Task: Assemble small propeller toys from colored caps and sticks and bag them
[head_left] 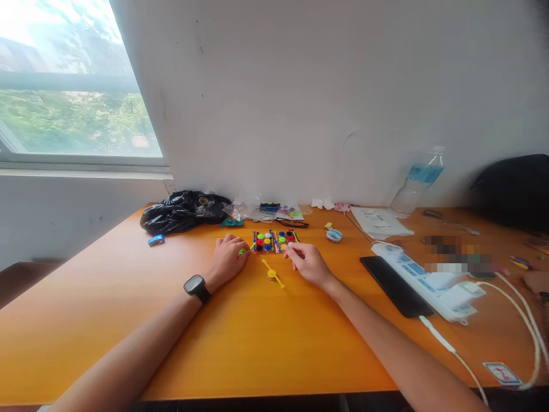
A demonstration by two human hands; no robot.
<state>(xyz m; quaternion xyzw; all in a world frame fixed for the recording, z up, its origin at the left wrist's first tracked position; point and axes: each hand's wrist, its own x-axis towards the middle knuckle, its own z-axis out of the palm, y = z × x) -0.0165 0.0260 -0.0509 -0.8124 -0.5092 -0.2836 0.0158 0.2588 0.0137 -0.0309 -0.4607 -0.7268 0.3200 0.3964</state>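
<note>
A set of small colourful plastic pieces point(268, 241), round discs in several colours with thin sticks among them, lies in a cluster on the wooden table. To its left my left hand point(228, 254) rests low on the tabletop, fingers curled, with a small bright green piece point(241, 251) showing at the fingertips. My right hand point(307, 262) is at the cluster's right edge, thumb and index finger pinched together; anything between them is too small to name. Between my hands and nearer to me lies a yellow stick with a round disc point(271, 274) at its middle.
A black plastic bag point(184, 212) and clear packets point(274, 213) lie along the wall. At right are a round tin point(334, 235), papers point(380, 222), a bottle point(414, 186), a phone point(397, 286) and a white power strip point(422, 280) with cables. A blue packet point(156, 240) sits left.
</note>
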